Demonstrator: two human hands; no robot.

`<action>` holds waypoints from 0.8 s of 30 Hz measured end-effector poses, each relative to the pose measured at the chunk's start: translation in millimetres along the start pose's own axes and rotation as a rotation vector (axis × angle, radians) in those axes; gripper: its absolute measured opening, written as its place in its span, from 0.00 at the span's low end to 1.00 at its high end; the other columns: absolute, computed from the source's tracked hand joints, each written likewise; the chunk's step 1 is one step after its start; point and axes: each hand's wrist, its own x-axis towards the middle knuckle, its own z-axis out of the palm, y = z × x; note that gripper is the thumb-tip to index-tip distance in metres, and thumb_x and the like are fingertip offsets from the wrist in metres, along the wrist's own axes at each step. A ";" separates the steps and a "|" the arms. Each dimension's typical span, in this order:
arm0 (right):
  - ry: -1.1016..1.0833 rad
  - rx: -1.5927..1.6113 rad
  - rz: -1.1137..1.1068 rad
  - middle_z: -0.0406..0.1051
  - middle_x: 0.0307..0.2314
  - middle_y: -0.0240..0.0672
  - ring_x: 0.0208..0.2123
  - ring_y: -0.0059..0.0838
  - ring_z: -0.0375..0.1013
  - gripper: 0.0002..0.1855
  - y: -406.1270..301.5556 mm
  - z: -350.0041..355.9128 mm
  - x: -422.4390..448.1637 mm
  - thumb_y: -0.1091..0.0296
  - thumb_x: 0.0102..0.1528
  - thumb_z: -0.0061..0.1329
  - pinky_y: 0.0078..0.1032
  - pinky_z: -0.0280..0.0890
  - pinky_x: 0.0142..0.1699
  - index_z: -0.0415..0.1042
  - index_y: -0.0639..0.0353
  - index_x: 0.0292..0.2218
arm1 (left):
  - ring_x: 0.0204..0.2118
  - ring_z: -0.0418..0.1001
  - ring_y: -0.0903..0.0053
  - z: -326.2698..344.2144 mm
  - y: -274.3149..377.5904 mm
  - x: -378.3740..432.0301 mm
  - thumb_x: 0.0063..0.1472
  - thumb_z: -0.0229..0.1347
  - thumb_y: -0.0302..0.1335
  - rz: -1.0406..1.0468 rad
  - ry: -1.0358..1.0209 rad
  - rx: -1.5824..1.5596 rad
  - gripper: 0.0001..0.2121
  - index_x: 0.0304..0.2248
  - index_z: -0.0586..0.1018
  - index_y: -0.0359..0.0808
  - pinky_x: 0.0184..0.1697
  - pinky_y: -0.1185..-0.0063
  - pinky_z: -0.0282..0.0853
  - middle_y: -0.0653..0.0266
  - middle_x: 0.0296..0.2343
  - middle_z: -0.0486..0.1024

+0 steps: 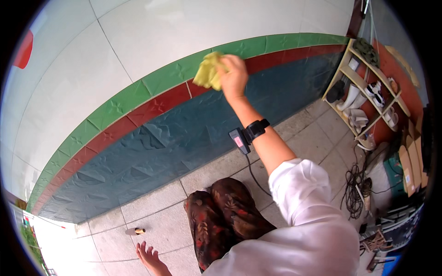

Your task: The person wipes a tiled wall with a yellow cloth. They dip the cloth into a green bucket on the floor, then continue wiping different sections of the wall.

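In my right hand [234, 76] is a crumpled yellow cloth [209, 71], pressed or held close to the tiled wall. Behind the cloth run a green border tile band [160, 82] and a dark red band [148, 110] below it, both with raised patterns. Large white tiles [193, 24] cover the wall above, and dark blue-grey tiles [179, 134] the part beneath. My left hand [151, 257] is low at the bottom edge of the view, fingers apart and holding nothing. Beyond its fingertips a small scraper or trowel with a wooden handle [140, 231] lies on the floor.
A wooden shoe rack [362, 82] with boots and shoes stands at the wall's right end. A coiled black cable [355, 191] lies on the floor tiles [162, 224] near cardboard pieces [409, 165]. A cabled device [240, 139] is strapped to my right forearm.
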 end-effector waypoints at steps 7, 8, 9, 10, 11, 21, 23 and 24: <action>-0.181 0.013 -0.084 0.70 0.31 0.31 0.35 0.34 0.69 0.15 -8.7 -11.8 -7.7 0.78 0.37 0.53 0.26 0.66 0.39 0.74 0.53 0.31 | 0.49 0.56 0.63 -43.4 -13.4 9.8 0.54 0.46 0.49 0.004 0.075 0.044 0.29 0.52 0.60 0.46 0.51 0.63 0.47 0.66 0.48 0.62; -0.159 0.023 -0.075 0.70 0.30 0.30 0.35 0.33 0.69 0.15 -7.0 -11.4 -4.2 0.78 0.37 0.53 0.26 0.66 0.39 0.74 0.52 0.30 | 0.51 0.56 0.62 -46.6 -16.7 10.3 0.54 0.46 0.49 -0.012 0.080 0.046 0.29 0.52 0.59 0.46 0.52 0.63 0.46 0.65 0.49 0.62; -0.133 0.029 -0.072 0.70 0.30 0.29 0.35 0.33 0.69 0.14 -5.9 -11.7 2.7 0.78 0.37 0.53 0.27 0.66 0.38 0.74 0.51 0.30 | 0.52 0.55 0.61 -47.0 -19.1 11.8 0.54 0.46 0.49 -0.027 0.077 0.042 0.29 0.53 0.59 0.46 0.52 0.63 0.46 0.65 0.49 0.62; -0.041 0.018 0.017 0.70 0.30 0.29 0.35 0.33 0.69 0.14 -9.4 -10.2 8.4 0.78 0.38 0.53 0.27 0.66 0.39 0.74 0.52 0.30 | 0.53 0.53 0.59 -49.4 -20.8 10.2 0.54 0.46 0.49 -0.030 0.061 0.022 0.30 0.53 0.58 0.46 0.53 0.62 0.45 0.64 0.50 0.61; -0.016 -0.010 0.021 0.70 0.30 0.29 0.35 0.33 0.69 0.13 -10.4 -8.6 8.0 0.77 0.38 0.53 0.26 0.66 0.39 0.74 0.52 0.30 | 0.53 0.53 0.59 -48.5 -22.5 11.8 0.54 0.46 0.49 -0.026 0.058 0.022 0.30 0.53 0.58 0.45 0.53 0.62 0.45 0.64 0.50 0.61; -0.003 -0.056 0.089 0.72 0.29 0.30 0.31 0.34 0.71 0.10 0.6 -12.0 3.6 0.73 0.41 0.52 0.26 0.67 0.36 0.75 0.52 0.30 | 0.52 0.54 0.61 -49.9 -30.0 7.1 0.54 0.46 0.48 0.006 0.032 0.000 0.29 0.52 0.59 0.45 0.51 0.65 0.48 0.63 0.49 0.61; -0.176 -0.062 -0.124 0.71 0.29 0.28 0.32 0.31 0.70 0.10 -14.9 -9.7 -12.9 0.73 0.41 0.52 0.25 0.67 0.37 0.76 0.50 0.29 | 0.51 0.55 0.63 -40.9 -26.9 14.5 0.54 0.46 0.48 -0.021 0.032 -0.006 0.28 0.52 0.59 0.45 0.49 0.67 0.49 0.64 0.49 0.61; -0.213 -0.025 -0.075 0.71 0.29 0.28 0.33 0.31 0.70 0.10 -16.6 -10.8 -9.9 0.74 0.41 0.52 0.25 0.67 0.37 0.76 0.50 0.29 | 0.50 0.56 0.64 -37.7 -20.4 17.2 0.54 0.46 0.48 -0.033 0.035 -0.005 0.28 0.52 0.59 0.45 0.49 0.68 0.50 0.64 0.49 0.61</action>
